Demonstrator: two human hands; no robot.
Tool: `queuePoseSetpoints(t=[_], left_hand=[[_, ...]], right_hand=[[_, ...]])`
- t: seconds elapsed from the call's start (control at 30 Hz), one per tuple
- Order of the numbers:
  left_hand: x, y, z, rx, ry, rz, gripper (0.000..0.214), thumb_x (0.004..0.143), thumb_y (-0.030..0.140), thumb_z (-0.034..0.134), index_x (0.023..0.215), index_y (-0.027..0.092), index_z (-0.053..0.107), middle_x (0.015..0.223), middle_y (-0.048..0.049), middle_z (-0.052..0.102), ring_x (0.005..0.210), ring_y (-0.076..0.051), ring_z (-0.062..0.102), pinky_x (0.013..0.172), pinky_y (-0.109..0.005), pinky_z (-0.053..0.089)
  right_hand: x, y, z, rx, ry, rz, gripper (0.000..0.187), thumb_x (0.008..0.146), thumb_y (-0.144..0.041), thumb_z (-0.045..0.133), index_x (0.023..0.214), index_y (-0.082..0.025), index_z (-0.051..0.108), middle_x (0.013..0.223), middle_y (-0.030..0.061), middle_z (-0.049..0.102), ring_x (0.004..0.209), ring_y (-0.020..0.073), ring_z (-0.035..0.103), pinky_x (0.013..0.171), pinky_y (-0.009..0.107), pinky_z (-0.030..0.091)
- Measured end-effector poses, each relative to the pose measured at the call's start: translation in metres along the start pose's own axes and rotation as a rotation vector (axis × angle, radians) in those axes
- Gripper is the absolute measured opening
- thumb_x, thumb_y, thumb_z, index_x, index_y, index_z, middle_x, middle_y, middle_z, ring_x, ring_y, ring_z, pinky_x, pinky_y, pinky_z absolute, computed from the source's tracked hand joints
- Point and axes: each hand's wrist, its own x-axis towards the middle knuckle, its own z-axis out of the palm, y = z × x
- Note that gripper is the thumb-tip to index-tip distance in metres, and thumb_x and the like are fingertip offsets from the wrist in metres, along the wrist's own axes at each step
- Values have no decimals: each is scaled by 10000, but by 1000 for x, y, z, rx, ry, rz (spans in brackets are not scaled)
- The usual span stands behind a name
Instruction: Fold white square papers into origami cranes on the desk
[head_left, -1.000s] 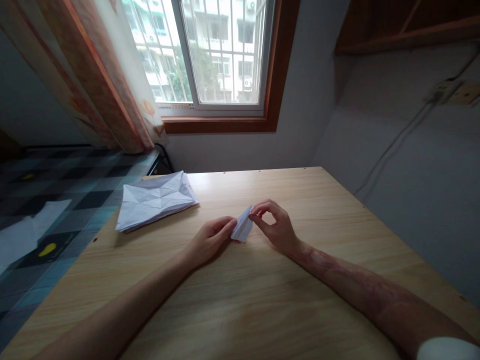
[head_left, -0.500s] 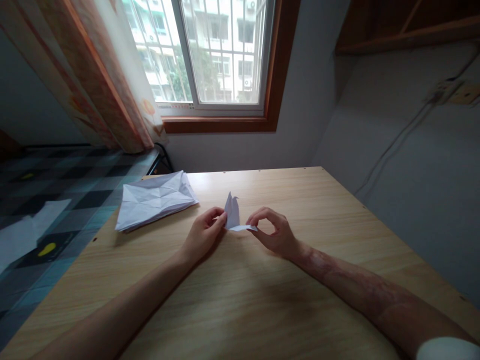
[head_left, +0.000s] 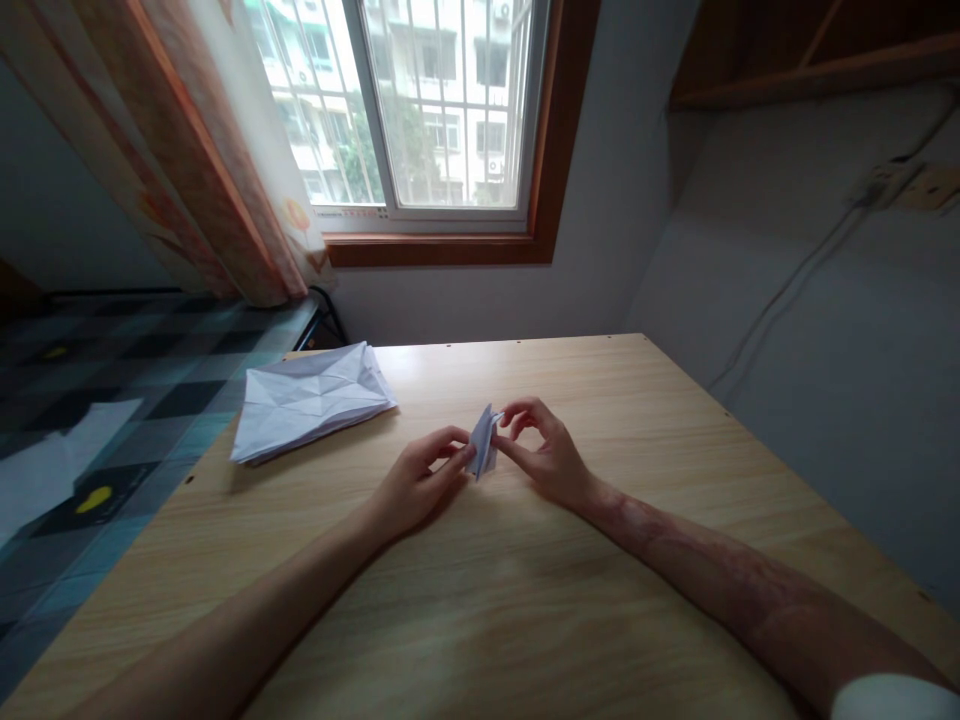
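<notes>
Pinching a small folded paper [head_left: 481, 441] between left hand [head_left: 424, 475] and right hand [head_left: 551, 455], right of the creased paper stack [head_left: 311, 398], partly hiding its edges behind fingers [head_left: 450, 434], with individual folds hard to make out.

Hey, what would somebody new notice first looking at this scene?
Probably the bright window at the top, left of centre. Next, the small folded paper between the left hand and right hand, and the creased paper stack at the table's far left corner.
</notes>
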Motion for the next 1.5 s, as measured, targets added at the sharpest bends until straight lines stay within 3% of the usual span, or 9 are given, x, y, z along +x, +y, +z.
queuePoseSetpoints(t=[0.17,0.3,0.47,0.73,0.93,1.07,1.2,1.33,1.5], left_hand=[[-2,1,1,26,-29,19,330,1074,489,659,1154,185,759,1067,-93,792,971,-235,749,794,-284,580],[-2,1,2,70,-43,62,296,1091,451,630,1095,183,754,1034,-82,775,943,-214,715,789,-276,576],[-1,5,2,110,-74,120,259,1105,387,606,1038,179,746,997,-70,772,902,-195,693,840,-283,554],[-2,6,2,116,-91,127,237,1110,362,591,1055,184,739,996,-60,773,905,-192,689,839,-275,537],[-3,1,2,127,-134,84,263,1103,366,576,996,169,715,914,-48,738,840,-182,650,778,-268,521],[-4,-1,2,136,-109,81,274,1082,387,604,983,164,729,914,-60,740,848,-197,657,792,-288,543],[-2,-1,2,125,-84,94,283,1065,407,641,952,166,737,917,-64,740,871,-208,670,830,-303,562],[-2,-2,2,86,-83,86,314,1085,434,628,962,161,723,954,-68,740,906,-204,670,845,-296,567],[-4,-3,2,-41,-84,20,317,1077,464,661,972,168,703,951,-46,711,900,-187,654,789,-269,582]], right_hand=[[1,1,-1,36,-22,56,255,973,-429,850,1099,-244,728,1023,39,760,829,193,692,781,360,587],[3,-4,-1,9,-75,24,180,1002,-410,816,981,-238,769,959,35,788,844,202,696,807,371,582],[3,-6,-1,54,-103,-16,112,1014,-346,803,1036,-239,780,1004,35,802,886,195,711,846,363,591],[2,0,-1,74,-113,39,136,988,-358,838,1006,-237,780,990,33,799,877,193,707,842,358,586],[3,-3,-3,106,-147,-65,91,1006,-307,821,1039,-235,776,991,33,751,887,185,672,834,344,567],[3,-7,-3,92,-171,-95,143,1029,-318,790,1150,-242,779,1009,41,712,886,187,653,810,344,560],[-1,-5,-1,55,-180,-69,193,1026,-334,793,1186,-235,751,883,-3,645,783,163,588,755,321,516],[-4,-1,0,70,-225,38,202,1047,-403,761,1112,-214,729,831,-9,659,754,156,599,695,287,490],[-1,-2,-2,52,-294,64,289,1070,-468,713,980,-194,733,857,14,703,799,166,626,734,282,488]])
